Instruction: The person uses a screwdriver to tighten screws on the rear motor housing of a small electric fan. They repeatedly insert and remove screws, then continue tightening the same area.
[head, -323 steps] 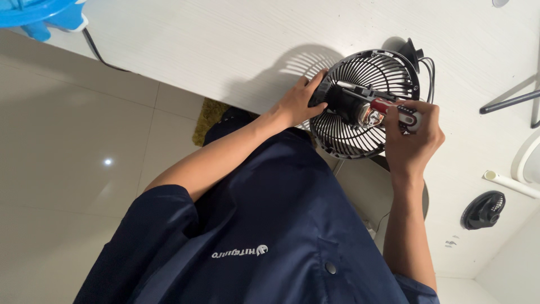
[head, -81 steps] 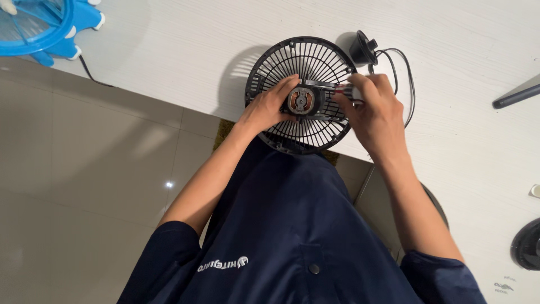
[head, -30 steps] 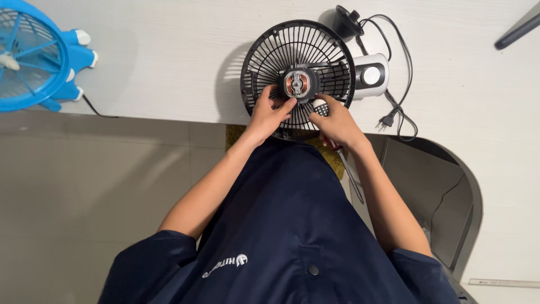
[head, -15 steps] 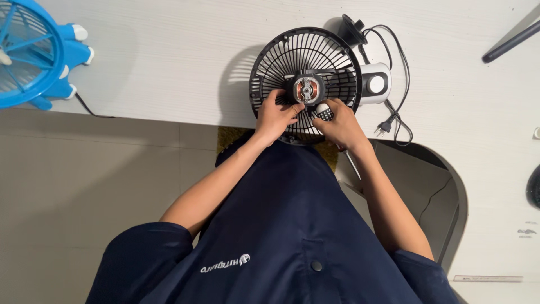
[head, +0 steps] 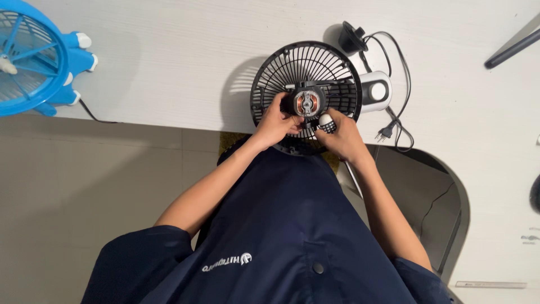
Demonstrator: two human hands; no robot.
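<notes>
A black round fan grille [head: 306, 70] lies flat on the white bench [head: 169, 56], at its near edge, with the lower rim of the grille overhanging toward the person. At the middle of the grille sits the fan motor [head: 307, 103], its copper windings showing inside a dark housing.

The left hand [head: 274, 123] reaches up from the near edge, and its fingers [head: 284, 107] are clamped on the left side of the motor housing. The right hand [head: 343, 138] lies just beside it, fingers curled around a screwdriver with a black-and-white ribbed handle [head: 325, 122]; the handle's end sits just right of and below the motor. The tip is hidden, so whether it touches the motor cannot be told.

Just beyond the grille's right rim lies a white and grey fan base [head: 376, 91], touching the grille. A black power cord [head: 396, 84] loops around it and ends in a plug [head: 385, 134] near the bench's near edge. A black cap-shaped part [head: 352, 38] lies near the far side of the grille. At the far left edge of the bench stands a blue fan [head: 34, 62].
</notes>
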